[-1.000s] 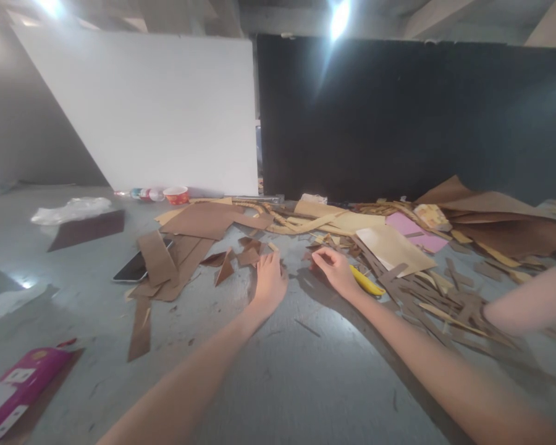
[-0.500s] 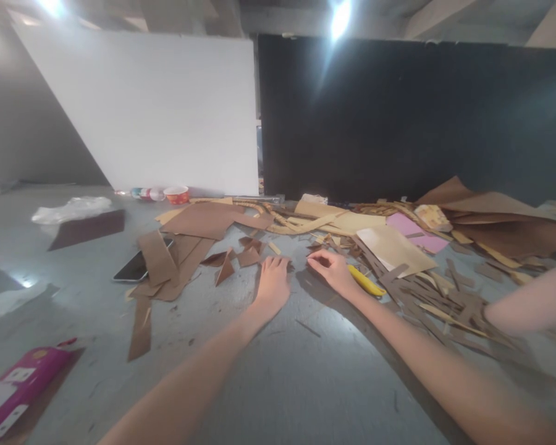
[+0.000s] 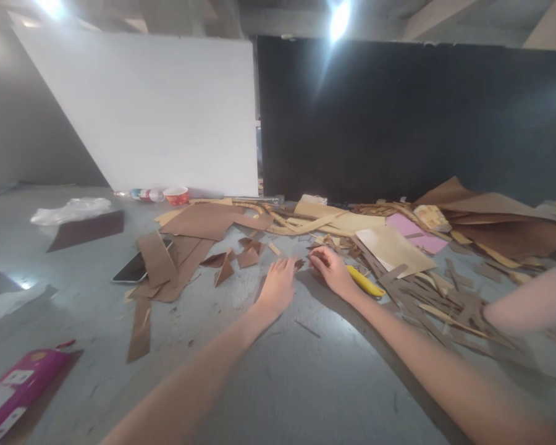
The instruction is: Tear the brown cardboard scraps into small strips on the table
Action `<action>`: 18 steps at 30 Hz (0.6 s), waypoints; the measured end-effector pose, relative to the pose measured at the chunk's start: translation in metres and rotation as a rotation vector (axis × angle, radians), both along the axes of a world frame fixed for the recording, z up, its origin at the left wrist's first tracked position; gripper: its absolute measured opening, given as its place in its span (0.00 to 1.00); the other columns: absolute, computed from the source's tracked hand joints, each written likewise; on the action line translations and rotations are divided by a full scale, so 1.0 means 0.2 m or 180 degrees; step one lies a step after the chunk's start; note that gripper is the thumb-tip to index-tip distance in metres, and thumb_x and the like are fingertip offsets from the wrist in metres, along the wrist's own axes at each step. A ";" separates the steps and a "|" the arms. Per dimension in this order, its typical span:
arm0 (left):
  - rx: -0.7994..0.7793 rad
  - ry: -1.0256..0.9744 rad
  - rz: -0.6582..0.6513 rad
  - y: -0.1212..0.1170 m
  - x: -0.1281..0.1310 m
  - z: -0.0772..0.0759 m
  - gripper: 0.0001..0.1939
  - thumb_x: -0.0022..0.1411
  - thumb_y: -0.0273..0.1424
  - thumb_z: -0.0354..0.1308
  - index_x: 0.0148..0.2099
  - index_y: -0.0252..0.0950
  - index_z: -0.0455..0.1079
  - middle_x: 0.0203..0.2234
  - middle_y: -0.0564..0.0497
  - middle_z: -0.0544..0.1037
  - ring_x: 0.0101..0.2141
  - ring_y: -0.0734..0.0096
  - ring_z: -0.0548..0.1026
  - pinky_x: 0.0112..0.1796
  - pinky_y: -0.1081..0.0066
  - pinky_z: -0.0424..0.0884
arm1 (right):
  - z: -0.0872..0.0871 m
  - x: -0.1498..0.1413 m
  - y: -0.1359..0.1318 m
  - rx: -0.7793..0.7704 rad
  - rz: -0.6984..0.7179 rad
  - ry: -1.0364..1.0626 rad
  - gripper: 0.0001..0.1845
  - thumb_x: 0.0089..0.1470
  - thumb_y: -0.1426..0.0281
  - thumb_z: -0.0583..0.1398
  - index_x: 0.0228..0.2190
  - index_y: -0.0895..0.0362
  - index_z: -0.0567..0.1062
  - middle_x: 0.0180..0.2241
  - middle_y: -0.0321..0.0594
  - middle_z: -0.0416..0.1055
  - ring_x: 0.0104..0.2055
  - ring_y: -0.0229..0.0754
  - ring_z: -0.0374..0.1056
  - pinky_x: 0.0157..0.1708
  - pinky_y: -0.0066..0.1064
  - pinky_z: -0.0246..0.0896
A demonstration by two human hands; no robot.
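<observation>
a brown scrap [image 3: 299, 264] is lying by the left hand [image 3: 278, 287], at its two o'clock; folded brown pieces [image 3: 225, 272] at its ten o'clock are looking finished, the scrap not; the right hand [image 3: 333, 274] is resting, thumb near fingers; whether either is gripping, i cannot tell

No readable text, brands or numbers, marks [image 3: 18, 376] on magenta packet [image 3: 44, 364] blurred
</observation>
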State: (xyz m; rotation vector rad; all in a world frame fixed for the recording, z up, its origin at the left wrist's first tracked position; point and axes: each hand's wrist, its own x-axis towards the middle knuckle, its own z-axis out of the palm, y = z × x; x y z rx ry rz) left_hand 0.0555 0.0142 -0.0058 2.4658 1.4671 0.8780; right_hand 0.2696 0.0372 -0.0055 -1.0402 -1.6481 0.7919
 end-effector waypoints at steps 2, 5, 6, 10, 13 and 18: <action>-0.0037 0.0001 -0.0027 0.00 0.00 0.00 0.20 0.78 0.23 0.49 0.67 0.38 0.69 0.52 0.39 0.82 0.55 0.49 0.78 0.55 0.52 0.72 | 0.01 0.00 -0.01 -0.0033 -0.0016 0.0033 0.21 0.68 0.47 0.63 0.42 0.52 0.77 0.34 0.40 0.79 0.32 0.46 0.73 0.35 0.36 0.71; -0.0016 -0.0014 -0.0071 0.00 0.00 0.00 0.20 0.79 0.24 0.49 0.68 0.37 0.69 0.51 0.39 0.83 0.54 0.49 0.79 0.54 0.52 0.73 | 0.01 -0.01 -0.01 -0.0092 0.0061 -0.0073 0.21 0.66 0.47 0.65 0.42 0.53 0.80 0.35 0.40 0.80 0.34 0.46 0.75 0.37 0.38 0.72; -0.0001 -0.0017 -0.0080 0.01 0.00 0.00 0.20 0.79 0.24 0.49 0.68 0.37 0.68 0.51 0.39 0.83 0.54 0.49 0.79 0.54 0.52 0.74 | 0.02 -0.01 -0.02 -0.0062 0.0083 -0.0110 0.21 0.65 0.48 0.66 0.42 0.53 0.81 0.36 0.40 0.80 0.34 0.47 0.75 0.37 0.38 0.73; -0.0001 0.0025 -0.0084 0.01 0.00 0.00 0.20 0.79 0.25 0.49 0.68 0.37 0.68 0.51 0.39 0.83 0.53 0.50 0.79 0.55 0.52 0.74 | 0.04 0.00 -0.02 0.0319 0.0077 -0.0293 0.20 0.65 0.49 0.67 0.40 0.53 0.83 0.37 0.42 0.79 0.35 0.46 0.73 0.38 0.38 0.72; -0.0009 0.0021 -0.0093 0.01 0.00 0.00 0.20 0.80 0.25 0.48 0.68 0.37 0.68 0.52 0.39 0.83 0.54 0.49 0.79 0.55 0.51 0.74 | 0.04 0.00 -0.02 0.0553 0.0187 -0.0425 0.18 0.69 0.51 0.64 0.39 0.53 0.84 0.39 0.43 0.79 0.40 0.49 0.74 0.44 0.40 0.72; -0.0013 -0.0130 -0.0096 0.01 0.00 0.00 0.19 0.79 0.25 0.50 0.67 0.38 0.68 0.52 0.39 0.83 0.53 0.50 0.80 0.55 0.53 0.75 | 0.00 -0.01 -0.02 0.0321 0.0221 -0.0292 0.18 0.70 0.51 0.64 0.48 0.52 0.81 0.42 0.44 0.81 0.39 0.47 0.76 0.42 0.39 0.74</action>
